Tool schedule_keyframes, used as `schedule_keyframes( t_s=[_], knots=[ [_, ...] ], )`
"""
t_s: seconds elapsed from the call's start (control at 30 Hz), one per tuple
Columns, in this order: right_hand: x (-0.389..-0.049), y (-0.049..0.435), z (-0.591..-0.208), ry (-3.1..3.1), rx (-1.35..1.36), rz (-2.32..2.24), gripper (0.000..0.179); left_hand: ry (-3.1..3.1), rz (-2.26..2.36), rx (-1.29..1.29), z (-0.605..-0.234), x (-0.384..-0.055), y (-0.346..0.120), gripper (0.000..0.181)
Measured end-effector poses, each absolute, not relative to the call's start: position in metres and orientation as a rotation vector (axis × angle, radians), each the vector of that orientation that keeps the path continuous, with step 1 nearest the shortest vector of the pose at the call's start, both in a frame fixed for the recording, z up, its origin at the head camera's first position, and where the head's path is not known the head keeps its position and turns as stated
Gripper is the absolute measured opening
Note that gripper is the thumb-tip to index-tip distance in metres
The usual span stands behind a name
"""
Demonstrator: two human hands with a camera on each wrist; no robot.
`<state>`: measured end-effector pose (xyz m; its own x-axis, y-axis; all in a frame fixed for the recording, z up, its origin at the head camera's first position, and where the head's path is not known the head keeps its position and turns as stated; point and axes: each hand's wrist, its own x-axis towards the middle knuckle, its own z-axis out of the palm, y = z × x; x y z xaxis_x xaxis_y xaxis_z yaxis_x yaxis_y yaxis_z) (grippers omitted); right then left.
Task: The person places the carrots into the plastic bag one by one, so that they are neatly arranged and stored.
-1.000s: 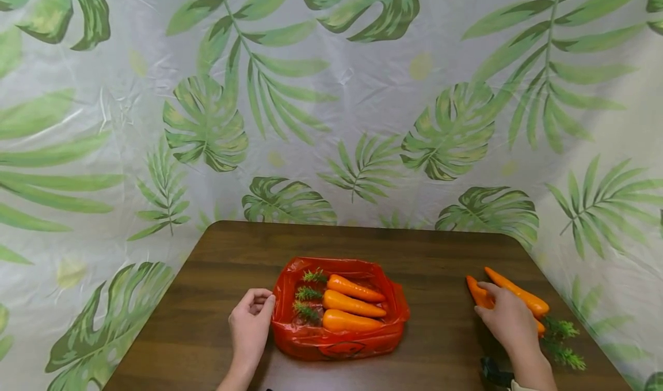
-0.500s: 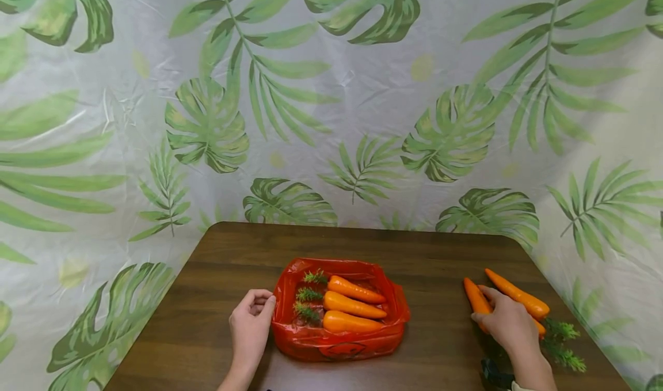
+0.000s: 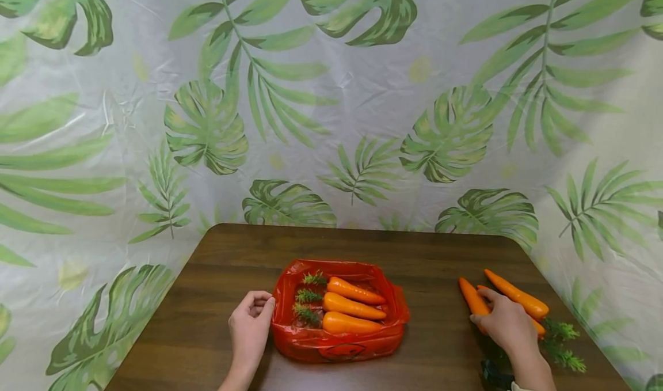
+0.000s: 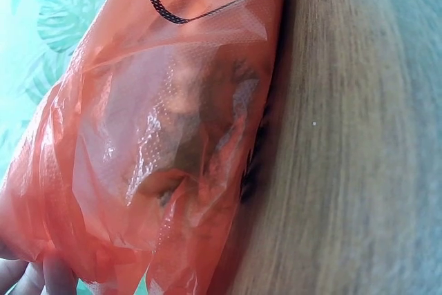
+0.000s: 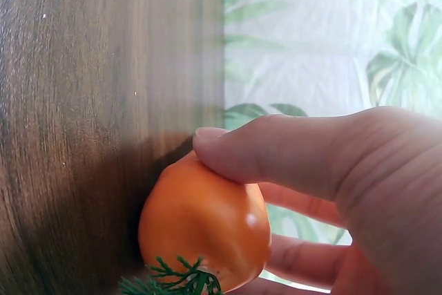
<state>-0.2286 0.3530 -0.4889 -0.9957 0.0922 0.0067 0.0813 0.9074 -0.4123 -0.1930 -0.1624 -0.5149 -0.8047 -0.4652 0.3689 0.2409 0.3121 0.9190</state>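
A red plastic bag (image 3: 339,348), its top spread wide, stands on the table with three orange carrots (image 3: 352,323) lying side by side in it, their green tops to the left. My left hand (image 3: 251,325) pinches the bag's left edge; its fingertips show at the bag's corner in the left wrist view. On the right side, my right hand (image 3: 510,325) grips another carrot (image 3: 472,296), thumb on one side and fingers on the other. The right wrist view shows this carrot's thick end (image 5: 207,219) and green sprig (image 5: 176,278) close to the tabletop.
Beside my right hand lies a further carrot (image 3: 518,293), and part of one more (image 3: 538,326) shows beneath the hand. Their leafy tops (image 3: 564,345) point toward the right edge of the brown wooden table (image 3: 238,253). A leaf-patterned sheet (image 3: 362,103) hangs behind.
The carrot in my right hand has shifted a little left, away from the carrots beside it, and my right fingers have closed round it. My left hand and the bag stay put.
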Motion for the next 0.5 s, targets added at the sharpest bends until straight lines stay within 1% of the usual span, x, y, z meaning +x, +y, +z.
schedule_keyframes(
  t_s=[0.5],
  knots=[
    [-0.228, 0.3457, -0.4818, -3.005, -0.067, 0.666, 0.071, -1.988, -1.558, 0.198, -0.5156, -0.1937, -0.1616, 0.005]
  ],
)
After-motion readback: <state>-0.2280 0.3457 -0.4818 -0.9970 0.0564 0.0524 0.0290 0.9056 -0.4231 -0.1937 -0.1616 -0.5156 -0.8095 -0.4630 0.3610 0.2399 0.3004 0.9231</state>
